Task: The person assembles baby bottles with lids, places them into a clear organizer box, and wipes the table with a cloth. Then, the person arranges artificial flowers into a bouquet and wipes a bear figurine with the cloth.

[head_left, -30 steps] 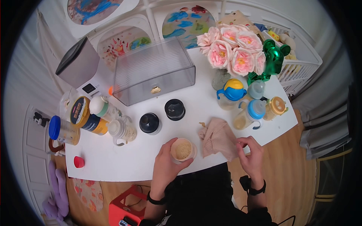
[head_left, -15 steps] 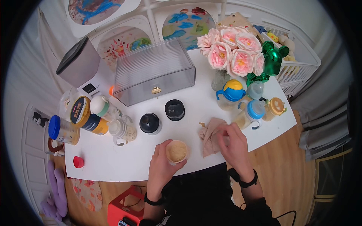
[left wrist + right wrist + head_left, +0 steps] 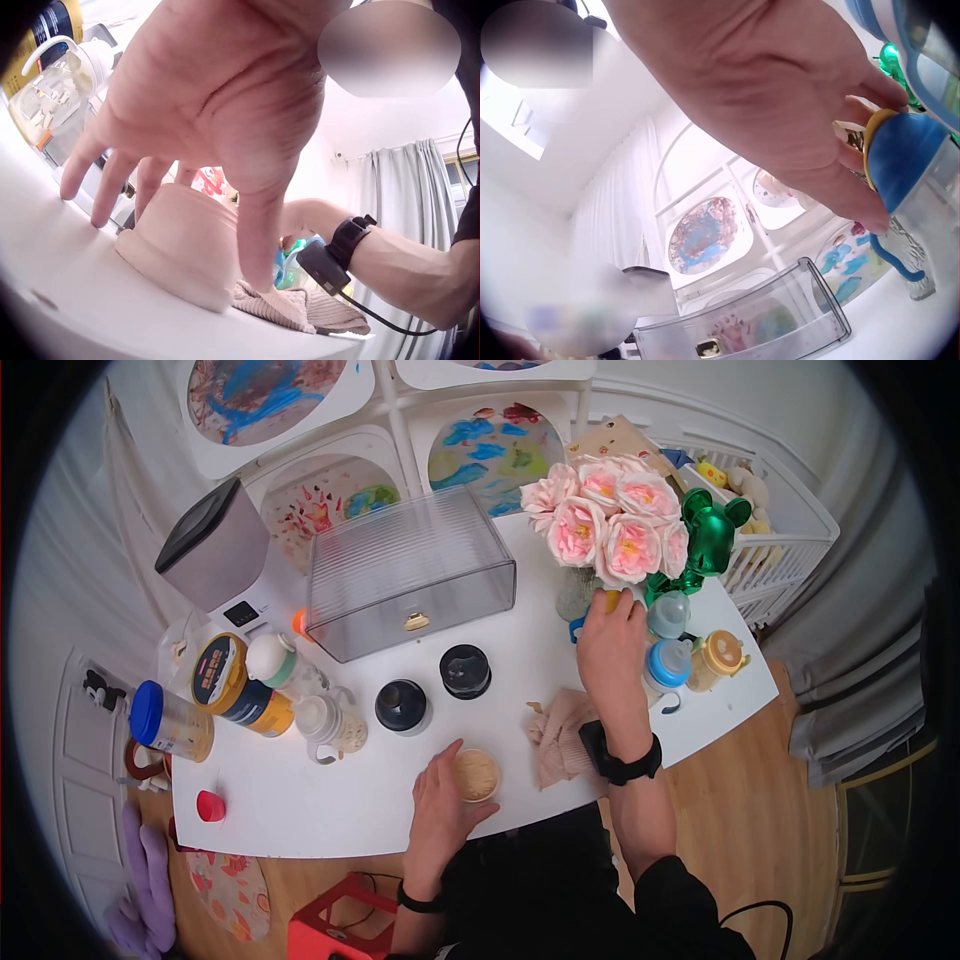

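Observation:
A small pale pink cup (image 3: 478,776) filled with beige powder stands near the table's front edge. My left hand (image 3: 440,807) is beside it, fingers spread loosely along its far side and thumb on the near side. In the left wrist view the cup (image 3: 180,244) rests on the tabletop under the palm. My right hand (image 3: 614,665) reaches over the sippy cup with a blue-and-yellow lid and covers most of it in the head view. The right wrist view shows thumb and fingers on either side of that sippy cup's lid (image 3: 905,157). A crumpled beige cloth (image 3: 562,738) lies below the right forearm.
Bottles with blue (image 3: 668,663) and tan (image 3: 722,653) tops stand close right of my right hand. A vase of pink roses (image 3: 615,530) is behind it. Two black-topped containers (image 3: 403,706) and a clear grey box (image 3: 410,585) occupy the middle; more bottles and a tin (image 3: 240,690) stand left.
My right hand has moved from the right edge, across the cloth, forward to the sippy cup. My left hand has loosened around the cup of powder, which shifted slightly left.

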Demonstrator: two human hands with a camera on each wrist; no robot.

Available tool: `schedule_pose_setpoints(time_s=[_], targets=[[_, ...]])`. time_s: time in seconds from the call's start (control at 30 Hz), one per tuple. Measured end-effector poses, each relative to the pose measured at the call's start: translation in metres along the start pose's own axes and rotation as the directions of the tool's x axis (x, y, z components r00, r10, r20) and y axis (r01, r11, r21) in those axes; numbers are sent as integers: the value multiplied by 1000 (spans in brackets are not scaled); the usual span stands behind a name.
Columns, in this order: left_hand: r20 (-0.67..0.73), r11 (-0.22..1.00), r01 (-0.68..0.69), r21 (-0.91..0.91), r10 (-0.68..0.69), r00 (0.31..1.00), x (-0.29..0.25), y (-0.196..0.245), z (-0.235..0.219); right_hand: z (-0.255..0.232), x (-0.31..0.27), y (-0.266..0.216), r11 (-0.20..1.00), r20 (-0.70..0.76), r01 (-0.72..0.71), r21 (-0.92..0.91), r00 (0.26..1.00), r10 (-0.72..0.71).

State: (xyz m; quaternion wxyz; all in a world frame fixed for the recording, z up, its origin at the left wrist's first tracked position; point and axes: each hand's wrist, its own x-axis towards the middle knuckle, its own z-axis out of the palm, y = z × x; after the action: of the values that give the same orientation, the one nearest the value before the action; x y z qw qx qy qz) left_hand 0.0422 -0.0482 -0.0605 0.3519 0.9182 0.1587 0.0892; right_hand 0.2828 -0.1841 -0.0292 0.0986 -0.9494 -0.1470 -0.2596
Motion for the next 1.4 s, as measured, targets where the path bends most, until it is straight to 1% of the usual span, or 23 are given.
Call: schedule_pose_setpoints(time_s=[0.03, 0.1, 0.23, 0.33, 0.4, 0.47, 0.53, 0.57, 0.6, 0.63, 0.67, 0.7, 0.73, 0.8, 0.93, 1.0, 1.13, 1.17, 1.2, 1.23, 1.3, 1.33, 1.4], targets=[[32, 1000, -20, -14, 20, 999, -1, 0, -3, -3, 0, -1, 1000, 1, 5, 1, 1000, -5], [41, 1000, -18, 26, 17, 999, -5, -3, -6, -13, 2, -3, 996, 142, -45, 81, 989, 33], [74, 1000, 19, 20, -20, 997, -11, -6, -15, -13, -12, -12, 992, 135, -16, 125, 991, -1], [48, 998, 54, 13, -54, 997, -16, -4, -21, -10, -19, -10, 989, 25, 111, 101, 993, -114], [26, 998, 56, -29, -55, 998, -19, 0, -28, -25, -22, -7, 952, 162, 163, 261, 964, -209], [-1, 996, 60, -70, -60, 998, -19, 1, -34, -69, -33, -17, 915, 91, 189, 357, 968, -235], [-23, 960, 21, -278, -28, 999, -21, 0, -39, -112, -39, -19, 867, 34, 212, 452, 967, -254], [-25, 960, 30, -277, -39, 999, -21, 2, -40, -130, -39, -16, 793, 99, 152, 589, 961, -258], [-39, 916, -18, -401, 3, 999, -20, 5, -40, -141, -38, -13, 701, 161, 80, 708, 949, -270], [-61, 854, -70, -515, 45, 997, -20, 8, -40, -147, -37, -13, 696, 160, 82, 713, 948, -276], [-67, 856, -70, -512, 41, 997, -20, 11, -37, -151, -36, -12, 609, 243, -10, 793, 922, -302], [-88, 755, -115, -646, 76, 993, -20, 14, -33, -152, -36, -13, 515, 321, -112, 850, 885, -337], [-116, 631, -157, -759, 106, 988, -21, 18, -29, -150, -38, -15, 511, 321, -110, 853, 882, -345], [-130, 633, -185, -751, 133, 983, -23, 23, -27, -141, -46, -21, 407, 378, -210, 889, 837, -396], [-272, 572, -247, -782, 43, 961, -30, 19, -16, -131, -57, -37, 372, 381, -226, 900, 822, -423], [-423, 678, -327, -658, 26, 906, -31, 10, -11, -127, -64, -44, 368, 211, -31, 929, 862, -461], [-494, 806, -336, -487, 63, 867, -28, 9, -27, -117, -69, -50, 324, 275, -121, 938, 830, -485], [-258, 618, -85, -782, -196, 946, -26, 8, -33, -117, -73, -52, 326, 183, -7, 945, 838, -513], [58, 313, 181, -932, -365, 929, -25, 8, -35, -118, -76, -53, 324, 92, 107, 940, 835, -543], [75, 216, 167, -962, -380, 922, -20, -14, -18, -121, -78, -54, 321, 93, 107, 941, 830, -550], [111, 182, 197, -963, -397, 911, -22, -16, -21, -128, -79, -60, 281, 50, 177, 943, 761, -647], [161, 138, 237, -962, -414, 896, -25, -17, -23, -127, -73, -60, 277, 50, 172, 945, 763, -645], [118, 183, 208, -961, -409, 905, -26, -12, -28, -123, -51, -54, 164, -28, 258, 952, 607, -794]])
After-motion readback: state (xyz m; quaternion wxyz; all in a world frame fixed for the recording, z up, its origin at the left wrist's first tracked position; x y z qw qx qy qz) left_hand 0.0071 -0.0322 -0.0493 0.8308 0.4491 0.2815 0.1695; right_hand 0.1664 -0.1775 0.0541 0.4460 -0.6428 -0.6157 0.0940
